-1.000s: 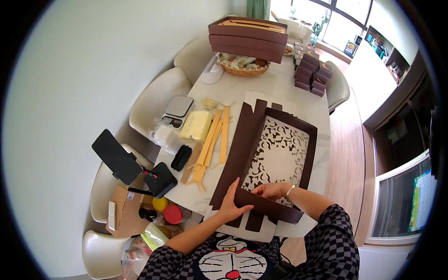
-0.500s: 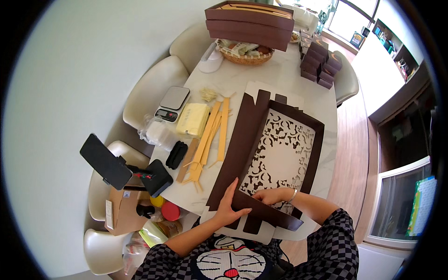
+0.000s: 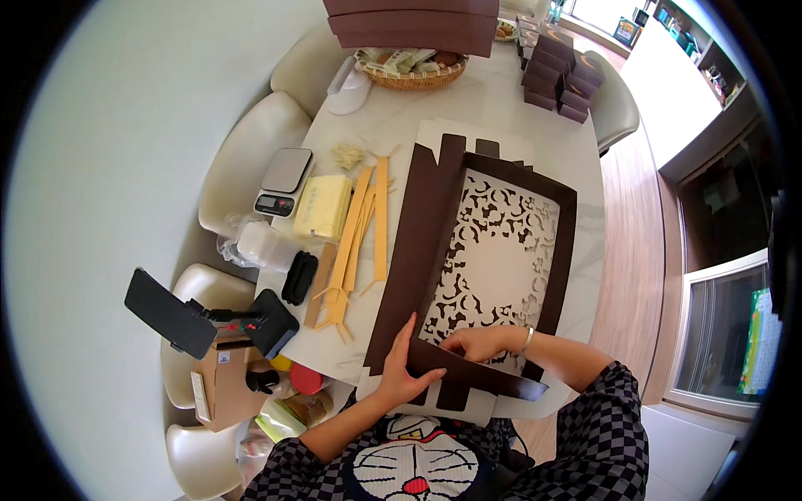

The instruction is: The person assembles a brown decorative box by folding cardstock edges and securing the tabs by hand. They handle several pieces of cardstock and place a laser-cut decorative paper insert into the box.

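A large flat brown cardboard box blank (image 3: 418, 242) with a white cut-out patterned panel (image 3: 493, 259) lies on the white table (image 3: 493, 108) before me. My left hand (image 3: 403, 371) lies flat on its near left corner, fingers spread. My right hand (image 3: 472, 342) pinches the near side flap (image 3: 476, 380), which stands folded up along the near edge. Both hands touch the box blank.
Yellow paper strips (image 3: 359, 242) and a yellow pad (image 3: 322, 207) lie left of the box, with a kitchen scale (image 3: 282, 179). Brown boxes are stacked at the far end (image 3: 413, 25), small dark boxes (image 3: 555, 75) and a basket (image 3: 409, 71) nearby. A phone on a stand (image 3: 171, 313) is at left.
The view has closed in on the table. My right hand stays on the near flap and the left hand has slid slightly along the box's near left corner.
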Available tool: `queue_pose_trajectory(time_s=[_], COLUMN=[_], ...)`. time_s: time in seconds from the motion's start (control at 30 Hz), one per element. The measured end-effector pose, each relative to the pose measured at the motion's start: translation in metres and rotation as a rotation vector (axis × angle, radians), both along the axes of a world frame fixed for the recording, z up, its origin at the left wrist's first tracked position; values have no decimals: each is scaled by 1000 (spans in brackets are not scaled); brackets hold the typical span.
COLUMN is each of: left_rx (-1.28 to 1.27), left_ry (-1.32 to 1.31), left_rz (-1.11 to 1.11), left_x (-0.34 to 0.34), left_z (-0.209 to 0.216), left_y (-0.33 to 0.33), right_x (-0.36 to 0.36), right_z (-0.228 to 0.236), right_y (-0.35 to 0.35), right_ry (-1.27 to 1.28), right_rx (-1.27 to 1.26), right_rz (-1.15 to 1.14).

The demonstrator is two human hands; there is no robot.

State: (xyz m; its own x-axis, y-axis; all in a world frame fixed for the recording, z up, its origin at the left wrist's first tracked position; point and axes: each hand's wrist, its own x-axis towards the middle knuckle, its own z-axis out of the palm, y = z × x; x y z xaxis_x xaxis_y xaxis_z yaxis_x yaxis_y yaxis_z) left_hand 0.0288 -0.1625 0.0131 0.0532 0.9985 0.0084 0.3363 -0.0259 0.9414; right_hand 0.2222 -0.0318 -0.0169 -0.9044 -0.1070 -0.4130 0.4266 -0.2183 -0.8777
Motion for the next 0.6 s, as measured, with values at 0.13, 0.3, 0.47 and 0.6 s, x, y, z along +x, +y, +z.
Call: queue_pose_trajectory(time_s=[0.13, 0.3, 0.47, 0.6], left_rx=[63, 124, 51, 180], left_ry=[-85, 227, 203, 348], left_rz=[92, 44, 90, 30], left_x=[8, 5, 7, 1], left_z=[-1, 6, 17, 9], left_y=[1, 8, 10, 9], right_x=[-4, 17, 30, 8], right_z=[12, 25, 62, 53], right_y=[9, 24, -21, -58], right_ry=[-5, -220, -120, -212], right_rx=[192, 309, 933, 1144], right_rz=[31, -274, -521, -673])
